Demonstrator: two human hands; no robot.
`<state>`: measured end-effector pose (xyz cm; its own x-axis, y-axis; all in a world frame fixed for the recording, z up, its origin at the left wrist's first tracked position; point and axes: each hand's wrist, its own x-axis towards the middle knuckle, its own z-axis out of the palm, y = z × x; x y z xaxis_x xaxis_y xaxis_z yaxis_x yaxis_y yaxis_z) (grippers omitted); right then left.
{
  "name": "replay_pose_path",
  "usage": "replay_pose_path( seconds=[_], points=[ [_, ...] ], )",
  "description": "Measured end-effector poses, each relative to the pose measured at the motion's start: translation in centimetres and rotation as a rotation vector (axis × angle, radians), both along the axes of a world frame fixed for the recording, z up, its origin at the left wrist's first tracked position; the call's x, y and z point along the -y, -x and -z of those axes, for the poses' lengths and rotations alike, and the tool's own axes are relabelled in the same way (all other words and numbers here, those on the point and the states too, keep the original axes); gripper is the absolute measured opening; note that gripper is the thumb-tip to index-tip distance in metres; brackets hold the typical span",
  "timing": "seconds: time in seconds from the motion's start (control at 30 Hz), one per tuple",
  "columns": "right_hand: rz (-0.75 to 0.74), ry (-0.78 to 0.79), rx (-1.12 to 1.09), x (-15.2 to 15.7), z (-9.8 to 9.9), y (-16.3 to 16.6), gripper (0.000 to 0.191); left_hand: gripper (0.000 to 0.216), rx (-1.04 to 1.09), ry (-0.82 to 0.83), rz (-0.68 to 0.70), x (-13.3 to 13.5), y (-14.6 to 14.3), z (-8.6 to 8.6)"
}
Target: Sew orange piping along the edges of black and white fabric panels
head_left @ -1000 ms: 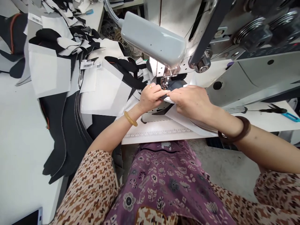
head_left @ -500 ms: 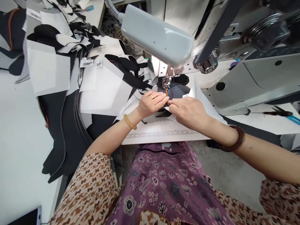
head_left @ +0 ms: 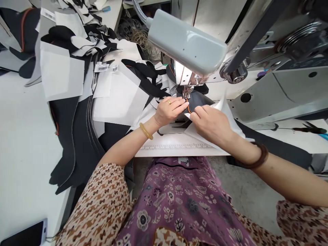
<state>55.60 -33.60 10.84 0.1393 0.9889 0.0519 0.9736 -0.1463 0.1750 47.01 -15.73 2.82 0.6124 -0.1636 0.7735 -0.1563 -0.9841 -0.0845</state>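
Stitch-feeding step, it seems: dark fabric [head_left: 201,99] lies at the presser foot [head_left: 188,91], your left hand [head_left: 170,111] flat-fingered on it, your right hand [head_left: 212,124] curled at its near right, hold hidden, and the next move likely calls for guiding the orange strip [head_left: 189,107] straight.
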Motion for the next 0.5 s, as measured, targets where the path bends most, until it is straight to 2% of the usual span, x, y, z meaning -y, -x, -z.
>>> replay_pose_path(
  seconds=[0.07,0.13,0.2,0.37,0.43,0.5],
  points=[
    [0.149,0.055,-0.016,1.7,1.0,0.6,0.028,0.02,0.007,-0.004,0.026,0.0,0.2,-0.2],
    [0.285,0.19,-0.111,3.2,2.1,0.7,0.029,0.019,0.017,-0.036,0.046,0.1,0.3,-0.5],
    [0.313,0.284,-0.243,4.0,3.2,0.1,0.03,0.018,0.007,-0.084,0.078,0.2,0.4,-0.8],
    [0.142,0.122,-0.664,3.3,5.2,-2.7,0.022,0.02,-0.021,-0.143,0.091,0.9,0.3,-1.1],
    [0.174,0.094,-0.89,3.1,4.8,-3.6,0.026,0.02,-0.048,-0.141,0.058,1.2,0.0,-1.3],
    [0.24,0.056,-1.062,3.1,3.5,-4.1,0.033,0.024,-0.085,-0.15,0.014,1.3,-0.4,-1.5]
  ],
)
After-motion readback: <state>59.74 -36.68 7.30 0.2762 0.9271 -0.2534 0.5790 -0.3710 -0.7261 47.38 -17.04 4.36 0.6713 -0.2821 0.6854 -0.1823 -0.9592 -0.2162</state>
